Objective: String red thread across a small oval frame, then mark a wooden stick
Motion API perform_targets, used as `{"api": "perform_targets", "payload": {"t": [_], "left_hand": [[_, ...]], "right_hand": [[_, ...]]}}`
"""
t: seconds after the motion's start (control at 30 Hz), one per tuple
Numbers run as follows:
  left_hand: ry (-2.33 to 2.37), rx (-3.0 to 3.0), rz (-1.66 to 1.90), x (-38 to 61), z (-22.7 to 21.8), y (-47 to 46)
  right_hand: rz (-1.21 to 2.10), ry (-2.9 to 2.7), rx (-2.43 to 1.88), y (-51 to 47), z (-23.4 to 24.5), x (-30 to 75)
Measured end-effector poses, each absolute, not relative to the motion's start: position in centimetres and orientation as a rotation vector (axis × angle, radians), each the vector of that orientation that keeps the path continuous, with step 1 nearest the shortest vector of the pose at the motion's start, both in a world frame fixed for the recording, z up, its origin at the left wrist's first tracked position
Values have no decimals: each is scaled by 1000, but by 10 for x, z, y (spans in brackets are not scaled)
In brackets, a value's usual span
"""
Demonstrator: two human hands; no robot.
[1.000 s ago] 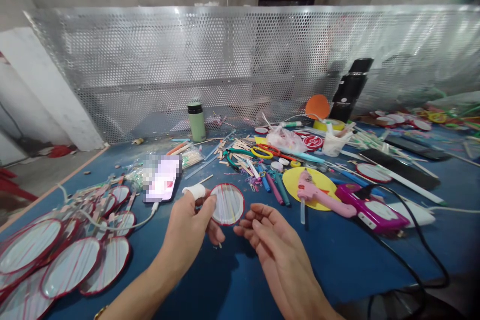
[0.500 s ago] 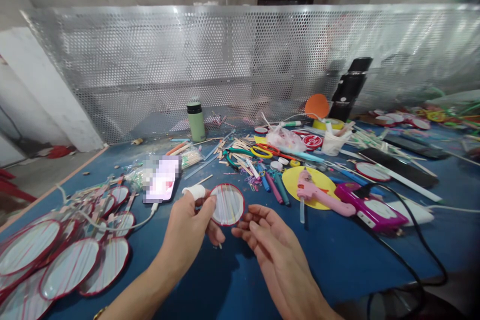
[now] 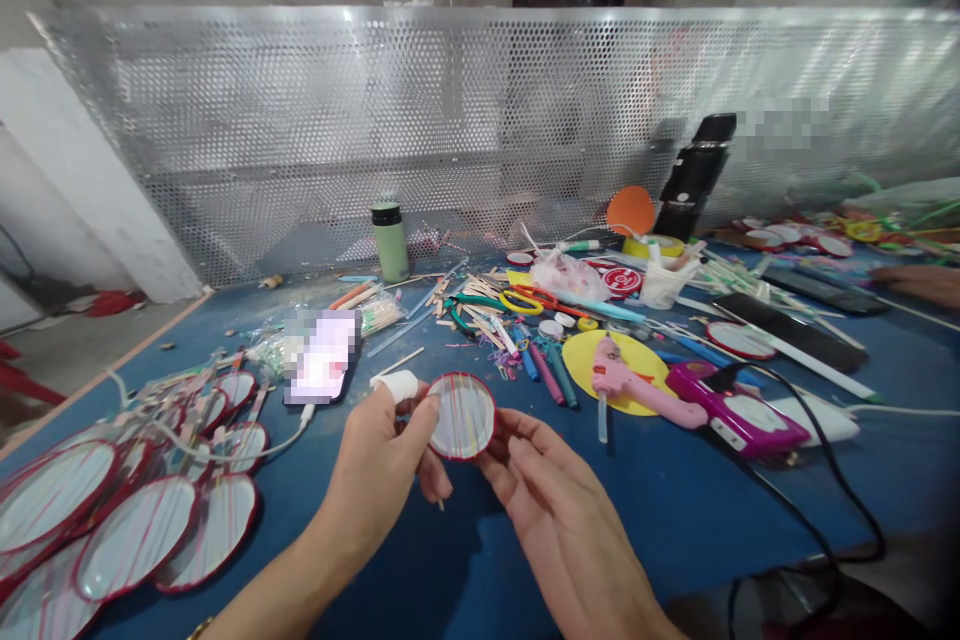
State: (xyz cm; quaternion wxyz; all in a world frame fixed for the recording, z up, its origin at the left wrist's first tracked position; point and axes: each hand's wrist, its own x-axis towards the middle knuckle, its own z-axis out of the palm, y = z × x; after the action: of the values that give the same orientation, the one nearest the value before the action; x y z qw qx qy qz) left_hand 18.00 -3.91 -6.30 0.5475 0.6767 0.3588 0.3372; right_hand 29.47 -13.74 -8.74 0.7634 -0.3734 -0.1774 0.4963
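Note:
In the head view my left hand (image 3: 394, 450) pinches the left edge of a small round red-rimmed disc (image 3: 463, 417), pale with coloured stripes. A white wrap covers one of its fingers, and a thin stick end pokes out below the fingertips. At the disc's lower right rim, the curled fingers of my right hand (image 3: 555, 480) close on the edge; some fingertips are hidden behind it. Similar red-rimmed discs (image 3: 139, 535) lie heaped at the left. Right of my hands, a pink glue gun (image 3: 634, 385) rests on a yellow round sheet (image 3: 581, 360).
A phone (image 3: 326, 355) with a white cable lies left of my hands. Behind are loose wooden sticks (image 3: 480, 290), scissors (image 3: 525, 300), a green bottle (image 3: 390, 245) and a black flask (image 3: 694, 180). A purple device (image 3: 739, 410) trails black cable. Another person's hand (image 3: 919, 282) shows far right.
The disc has shifted slightly right and now meets my right hand's fingers, which were just apart from it. Another person's hand has come into view at the far right.

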Motion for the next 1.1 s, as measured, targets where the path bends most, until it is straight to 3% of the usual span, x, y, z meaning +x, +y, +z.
{"api": "perform_targets", "payload": {"t": [1.1], "left_hand": [[793,1527,719,180,-61,-40]], "right_hand": [[1128,-353,-720,-133,-87,298]]}}
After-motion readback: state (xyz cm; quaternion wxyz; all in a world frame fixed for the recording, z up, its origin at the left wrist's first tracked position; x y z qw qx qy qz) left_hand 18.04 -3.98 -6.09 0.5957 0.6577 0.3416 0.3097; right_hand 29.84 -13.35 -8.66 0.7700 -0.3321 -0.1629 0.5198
